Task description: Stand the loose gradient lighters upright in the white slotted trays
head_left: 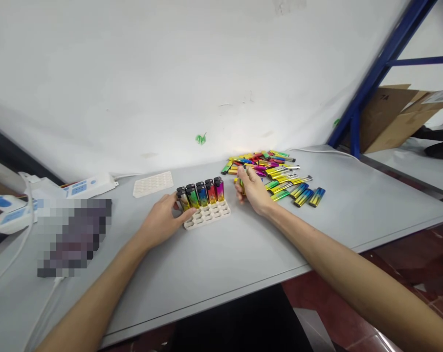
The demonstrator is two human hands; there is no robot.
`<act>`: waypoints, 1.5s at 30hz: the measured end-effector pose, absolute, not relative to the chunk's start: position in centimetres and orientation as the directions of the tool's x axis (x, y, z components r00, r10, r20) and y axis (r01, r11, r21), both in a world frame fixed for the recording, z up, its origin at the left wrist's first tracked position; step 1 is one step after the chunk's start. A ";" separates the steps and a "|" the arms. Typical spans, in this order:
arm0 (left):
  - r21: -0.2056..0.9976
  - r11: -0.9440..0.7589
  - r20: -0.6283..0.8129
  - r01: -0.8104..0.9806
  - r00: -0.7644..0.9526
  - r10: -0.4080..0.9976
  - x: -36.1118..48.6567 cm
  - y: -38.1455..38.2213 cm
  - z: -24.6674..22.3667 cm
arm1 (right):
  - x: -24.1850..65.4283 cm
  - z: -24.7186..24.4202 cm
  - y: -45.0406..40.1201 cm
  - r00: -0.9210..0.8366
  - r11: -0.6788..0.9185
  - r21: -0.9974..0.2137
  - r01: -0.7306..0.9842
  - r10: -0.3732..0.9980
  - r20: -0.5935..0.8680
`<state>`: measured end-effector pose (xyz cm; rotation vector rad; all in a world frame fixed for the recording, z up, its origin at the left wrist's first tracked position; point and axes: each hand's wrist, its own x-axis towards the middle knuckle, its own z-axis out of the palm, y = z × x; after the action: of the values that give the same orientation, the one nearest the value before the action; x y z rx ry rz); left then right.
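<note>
A white tray with holes point(208, 215) holds two rows of upright lighters point(203, 194) in gold, green, blue, red and purple, with black tops. The front holes of the tray hold nothing. My left hand point(166, 218) is closed around the tray's left end, its thumb in front of the gold lighter and its fingers behind. To the right of the tray, my right hand point(254, 191) is closed on a yellowish lighter point(242, 187), mostly hidden by the fingers. Just beyond that hand lies a loose pile of shiny coloured lighters point(280, 177).
A second white tray with holes point(153, 184) lies flat near the wall. Power strips point(89, 185) and a blurred dark object point(77, 237) with a cable are at the left. A blue metal frame point(355, 122) and cardboard boxes point(393, 115) stand at the right.
</note>
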<state>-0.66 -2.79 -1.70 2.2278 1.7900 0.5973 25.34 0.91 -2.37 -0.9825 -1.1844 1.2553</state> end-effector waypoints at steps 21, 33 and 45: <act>0.418 -0.230 0.150 0.879 0.183 0.972 -0.8 -2.9 -1.4 | 25.4 -1.5 0.6 -0.067 -0.154 -0.960 -0.234 0.988 -0.142; 0.387 -0.271 0.171 0.881 0.220 0.960 -1.0 -2.8 -1.4 | 25.4 -1.9 0.5 -0.050 -0.137 -0.961 -0.238 0.990 -0.129; 0.387 -0.317 0.149 0.866 0.280 0.948 -1.5 -2.9 -0.6 | 26.1 0.5 -1.8 -0.252 0.340 -0.937 0.081 0.917 0.311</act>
<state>-1.49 -2.94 -0.61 2.3194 1.6790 0.5213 26.09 -1.82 0.46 -0.9189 -1.6133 1.0570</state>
